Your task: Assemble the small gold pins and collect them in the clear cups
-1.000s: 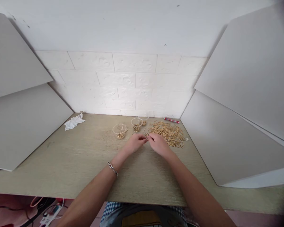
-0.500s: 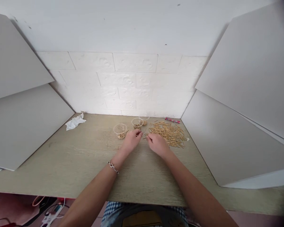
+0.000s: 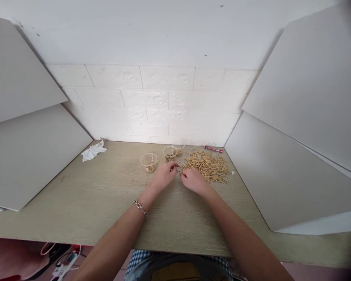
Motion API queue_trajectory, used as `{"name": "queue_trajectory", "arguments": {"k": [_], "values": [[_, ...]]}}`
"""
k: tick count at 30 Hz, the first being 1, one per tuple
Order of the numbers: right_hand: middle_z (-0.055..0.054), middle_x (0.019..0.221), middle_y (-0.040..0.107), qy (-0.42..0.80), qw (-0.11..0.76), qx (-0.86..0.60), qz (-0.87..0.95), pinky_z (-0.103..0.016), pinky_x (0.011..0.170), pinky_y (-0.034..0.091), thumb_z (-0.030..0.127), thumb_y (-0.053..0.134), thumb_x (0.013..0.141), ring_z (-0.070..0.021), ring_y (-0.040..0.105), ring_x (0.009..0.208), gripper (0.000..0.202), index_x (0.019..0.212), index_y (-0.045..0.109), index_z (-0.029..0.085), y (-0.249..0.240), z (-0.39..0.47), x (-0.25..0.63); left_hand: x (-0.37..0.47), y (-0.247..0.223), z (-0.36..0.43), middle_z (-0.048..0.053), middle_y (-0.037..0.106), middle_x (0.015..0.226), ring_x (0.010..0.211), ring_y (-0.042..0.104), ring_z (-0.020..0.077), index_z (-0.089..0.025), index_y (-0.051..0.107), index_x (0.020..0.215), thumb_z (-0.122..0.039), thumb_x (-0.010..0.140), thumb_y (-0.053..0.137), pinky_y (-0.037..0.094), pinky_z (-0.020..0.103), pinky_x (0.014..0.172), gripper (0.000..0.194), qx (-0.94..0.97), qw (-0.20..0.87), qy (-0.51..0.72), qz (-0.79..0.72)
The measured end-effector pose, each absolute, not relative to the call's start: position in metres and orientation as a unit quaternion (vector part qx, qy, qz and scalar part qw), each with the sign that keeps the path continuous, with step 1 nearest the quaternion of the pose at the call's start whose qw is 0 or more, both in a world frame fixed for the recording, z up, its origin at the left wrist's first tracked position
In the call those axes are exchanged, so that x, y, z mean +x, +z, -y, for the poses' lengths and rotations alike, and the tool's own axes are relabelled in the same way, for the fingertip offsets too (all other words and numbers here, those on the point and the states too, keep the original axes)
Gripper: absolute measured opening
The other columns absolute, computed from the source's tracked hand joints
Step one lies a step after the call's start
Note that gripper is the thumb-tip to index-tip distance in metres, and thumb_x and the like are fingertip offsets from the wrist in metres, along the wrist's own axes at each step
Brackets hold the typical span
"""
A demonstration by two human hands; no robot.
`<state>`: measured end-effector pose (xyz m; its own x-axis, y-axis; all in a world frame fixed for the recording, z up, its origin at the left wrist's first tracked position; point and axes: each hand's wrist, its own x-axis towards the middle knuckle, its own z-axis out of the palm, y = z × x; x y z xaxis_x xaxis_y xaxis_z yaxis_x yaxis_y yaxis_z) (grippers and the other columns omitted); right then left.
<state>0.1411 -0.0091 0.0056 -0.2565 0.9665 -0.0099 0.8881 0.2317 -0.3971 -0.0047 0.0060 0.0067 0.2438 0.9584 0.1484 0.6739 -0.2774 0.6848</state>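
My left hand [image 3: 165,174], with a chain bracelet on its wrist, has its fingers pinched together just in front of the clear cups. Whatever it holds is too small to make out. Close beside it, my right hand [image 3: 193,180] is closed at the left front edge of a pile of thin gold-coloured sticks [image 3: 212,166]; its fingertips hide what is between them. One clear cup [image 3: 149,160] with small golden pieces stands left of my left hand. Another clear cup [image 3: 170,153], also holding small pieces, is just behind that hand, and a third cup [image 3: 179,146] is farther back.
A crumpled white tissue [image 3: 94,151] lies at the back left of the table [image 3: 105,210]. At the back right is a red printed tube [image 3: 213,149]. Pale panels [image 3: 304,168] stand on both sides, and a white brick-patterned wall [image 3: 152,97] closes the back.
My left hand has shifted slightly right and down. The fingertips of my right hand have curled in and dipped a little.
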Motion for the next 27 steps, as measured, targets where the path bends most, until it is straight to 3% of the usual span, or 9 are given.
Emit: {"name": "queue_trajectory", "arguments": {"k": [3,7,13,17,19,22,27], "values": [[-0.003,0.065,0.059,0.247,0.219,-0.562,0.759,-0.024,0.057,0.03,0.026,0.035,0.084,-0.0141,0.05,0.062,0.032,0.061,0.056,0.016,0.002,0.006,0.146,-0.004,0.006,-0.007,0.002,0.066,0.081,0.075,0.058,0.0146,-0.016,0.065,0.086,-0.012,0.072,0.041,0.043,0.023,0.068,0.027,0.768,0.329,0.263,-0.482],[0.0,0.059,0.052,0.317,0.301,-0.546,0.715,-0.023,0.056,0.031,0.032,0.035,0.083,-0.0137,0.047,0.061,0.033,0.059,0.051,0.016,0.001,0.005,0.152,-0.003,0.007,-0.007,0.001,0.065,0.075,0.071,0.057,0.0133,-0.014,0.065,0.081,-0.017,0.071,0.046,0.044,0.021,0.064,0.021,0.759,0.422,0.256,-0.425],[0.0,0.06,0.051,0.281,0.347,-0.557,0.701,-0.023,0.055,0.03,0.037,0.035,0.085,-0.0127,0.045,0.06,0.033,0.063,0.05,0.017,-0.002,0.007,0.148,-0.005,0.006,-0.009,0.001,0.065,0.074,0.067,0.057,0.0122,-0.014,0.066,0.084,-0.026,0.075,0.05,0.043,0.02,0.061,0.022,0.753,0.442,0.263,-0.411],[-0.003,0.067,0.054,0.119,0.318,-0.577,0.743,-0.024,0.058,0.028,0.03,0.033,0.089,-0.0136,0.046,0.063,0.031,0.066,0.05,0.017,-0.009,0.006,0.143,-0.004,0.008,-0.006,0.001,0.067,0.08,0.074,0.059,0.0145,-0.015,0.066,0.086,-0.021,0.078,0.045,0.045,0.023,0.068,0.023,0.772,0.361,0.273,-0.446],[-0.006,0.075,0.058,0.063,0.259,-0.573,0.775,-0.025,0.061,0.03,0.026,0.034,0.089,-0.0154,0.05,0.069,0.028,0.072,0.054,0.017,-0.012,0.005,0.141,-0.003,0.009,-0.005,0.003,0.067,0.089,0.081,0.059,0.0155,-0.015,0.065,0.093,-0.015,0.077,0.043,0.045,0.025,0.075,0.027,0.762,0.296,0.301,-0.491],[-0.009,0.082,0.062,0.027,0.163,-0.572,0.804,-0.028,0.065,0.031,0.024,0.036,0.089,-0.0184,0.054,0.074,0.026,0.08,0.059,0.016,-0.015,0.004,0.139,-0.002,0.008,-0.004,0.006,0.066,0.097,0.088,0.06,0.0158,-0.014,0.062,0.102,-0.008,0.075,0.041,0.044,0.026,0.083,0.035,0.739,0.25,0.328,-0.532],[-0.01,0.09,0.064,0.012,0.142,-0.584,0.799,-0.032,0.072,0.032,0.024,0.034,0.09,-0.0217,0.057,0.082,0.028,0.09,0.061,0.017,-0.014,0.003,0.137,-0.003,0.008,-0.005,0.005,0.067,0.093,0.088,0.061,0.0156,-0.014,0.062,0.101,-0.005,0.074,0.039,0.045,0.026,0.083,0.037,0.733,0.236,0.346,-0.537]]}}
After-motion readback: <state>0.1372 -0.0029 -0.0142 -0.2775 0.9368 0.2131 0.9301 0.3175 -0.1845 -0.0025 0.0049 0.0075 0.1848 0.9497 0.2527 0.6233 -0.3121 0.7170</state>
